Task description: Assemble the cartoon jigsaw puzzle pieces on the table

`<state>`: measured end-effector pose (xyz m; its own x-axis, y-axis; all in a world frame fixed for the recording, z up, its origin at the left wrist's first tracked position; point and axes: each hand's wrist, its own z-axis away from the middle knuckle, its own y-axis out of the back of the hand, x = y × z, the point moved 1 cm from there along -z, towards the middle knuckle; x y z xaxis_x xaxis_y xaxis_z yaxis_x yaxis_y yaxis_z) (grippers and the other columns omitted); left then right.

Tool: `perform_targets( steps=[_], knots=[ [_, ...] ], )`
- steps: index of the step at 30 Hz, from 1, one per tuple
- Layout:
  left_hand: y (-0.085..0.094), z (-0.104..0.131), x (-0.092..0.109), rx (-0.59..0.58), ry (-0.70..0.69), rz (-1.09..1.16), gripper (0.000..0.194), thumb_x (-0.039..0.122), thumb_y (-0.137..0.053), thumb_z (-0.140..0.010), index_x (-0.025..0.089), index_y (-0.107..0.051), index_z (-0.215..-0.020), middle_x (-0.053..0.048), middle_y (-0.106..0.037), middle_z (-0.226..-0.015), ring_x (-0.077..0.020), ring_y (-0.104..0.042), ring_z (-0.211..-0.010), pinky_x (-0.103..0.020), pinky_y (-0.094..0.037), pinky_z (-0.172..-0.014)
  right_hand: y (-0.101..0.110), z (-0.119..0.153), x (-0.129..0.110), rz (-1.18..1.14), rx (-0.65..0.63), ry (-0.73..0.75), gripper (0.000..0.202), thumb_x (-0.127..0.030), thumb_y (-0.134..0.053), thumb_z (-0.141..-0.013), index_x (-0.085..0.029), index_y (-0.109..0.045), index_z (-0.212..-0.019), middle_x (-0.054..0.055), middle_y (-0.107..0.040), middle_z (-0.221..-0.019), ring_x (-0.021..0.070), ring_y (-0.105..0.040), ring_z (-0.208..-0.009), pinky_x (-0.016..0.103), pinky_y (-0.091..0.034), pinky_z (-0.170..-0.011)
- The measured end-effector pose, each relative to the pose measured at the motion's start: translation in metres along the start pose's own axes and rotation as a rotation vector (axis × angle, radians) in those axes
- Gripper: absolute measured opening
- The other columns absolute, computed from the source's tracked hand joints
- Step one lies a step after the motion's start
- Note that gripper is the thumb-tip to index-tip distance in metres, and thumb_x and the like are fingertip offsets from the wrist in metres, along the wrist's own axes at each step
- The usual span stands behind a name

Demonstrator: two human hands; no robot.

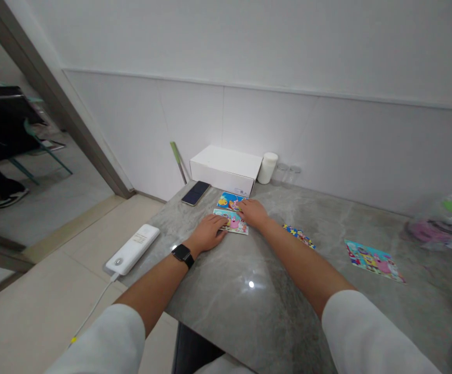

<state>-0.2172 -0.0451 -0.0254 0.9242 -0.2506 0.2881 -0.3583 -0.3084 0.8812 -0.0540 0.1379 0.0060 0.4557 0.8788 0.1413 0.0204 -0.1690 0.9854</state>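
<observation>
Card [238, 225] nearest us lies flat on table [229, 301], just beside blue card [224, 201]; our L hand [207, 232] has fingers close together on it, R hand [254, 213] reaches both — can't tell if pinching. Uneven pressure could skid either, & R forearm [305, 265] could scatter nearby pcs [299, 234].

Two hands [209, 232] [252, 213], three picture cards [224, 201] [236, 223] [375, 260] (one apart), two clear containers [279, 174] [292, 176], one phone [195, 193]

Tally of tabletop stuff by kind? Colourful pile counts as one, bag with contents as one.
Cards: 3
Pile: 1
Phone: 1
Power bank: 1
Box: 1
White bottle: 1
Clear containers: 2
Bag: 1
Total: 11
</observation>
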Motion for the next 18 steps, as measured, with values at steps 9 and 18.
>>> perform_targets(
  steps=[9, 18],
  knots=[
    [0.002, -0.0006, 0.0034, -0.014, 0.01, -0.001, 0.035, 0.032, -0.056, -0.101, 0.024, -0.063, -0.134, -0.01, -0.069, -0.137, -0.0275, -0.061, -0.128, -0.049, -0.045, -0.117, -0.0007, -0.0001, 0.0004, 0.044, 0.04, 0.074, 0.035, -0.029, -0.048, -0.105, -0.017, -0.066, -0.132, 0.018, -0.073, -0.126, 0.0278, -0.064, -0.117, 0.037, -0.044, -0.101],
    [0.0037, -0.0033, 0.0027, -0.033, 0.022, 0.016, 0.037, 0.031, -0.049, -0.102, 0.025, -0.064, -0.136, -0.011, -0.067, -0.14, -0.0288, -0.06, -0.131, -0.053, -0.042, -0.119, 0.0037, -0.0028, 0.001, 0.028, 0.202, 0.032, 0.028, -0.023, -0.046, -0.104, -0.014, -0.073, -0.109, 0.017, -0.073, -0.107, 0.0295, -0.06, -0.105, 0.039, -0.04, -0.092]
  ],
)
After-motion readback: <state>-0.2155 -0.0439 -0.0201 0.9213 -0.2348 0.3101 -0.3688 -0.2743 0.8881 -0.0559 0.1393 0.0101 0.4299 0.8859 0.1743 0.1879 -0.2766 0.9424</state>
